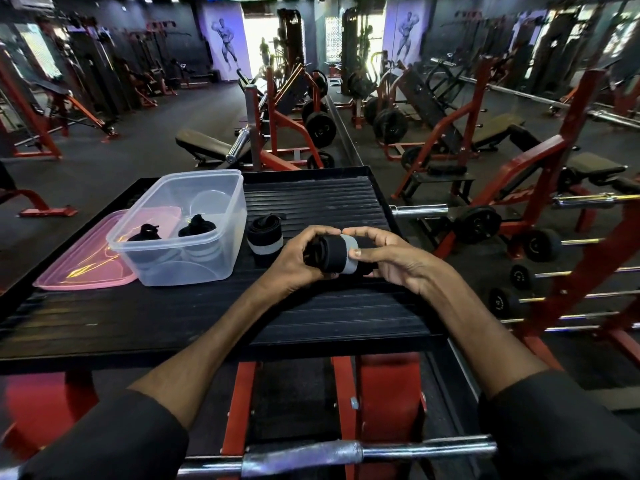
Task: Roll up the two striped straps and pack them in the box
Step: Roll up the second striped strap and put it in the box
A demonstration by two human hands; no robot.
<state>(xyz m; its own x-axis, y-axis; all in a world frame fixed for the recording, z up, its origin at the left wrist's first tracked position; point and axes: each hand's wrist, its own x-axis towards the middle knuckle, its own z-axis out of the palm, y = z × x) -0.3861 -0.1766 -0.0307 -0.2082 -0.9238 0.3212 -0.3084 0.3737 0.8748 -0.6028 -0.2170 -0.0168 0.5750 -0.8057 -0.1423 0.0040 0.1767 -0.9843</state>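
Observation:
A rolled black strap with a grey stripe [337, 255] lies sideways between both hands, just above the black ribbed platform [207, 313]. My left hand [300, 261] wraps its black end; my right hand [384, 254] pinches the grey end with thumb and fingers. A second rolled striped strap [265, 240] stands on the platform just left of my hands, beside the box. The clear plastic box [194, 258] sits open at the left, with two black items [195, 226] inside.
A pink lid [86, 261] lies flat to the left of the box. A steel barbell [346, 455] crosses the bottom near my sleeves. Red gym racks, benches and weight plates surround the platform.

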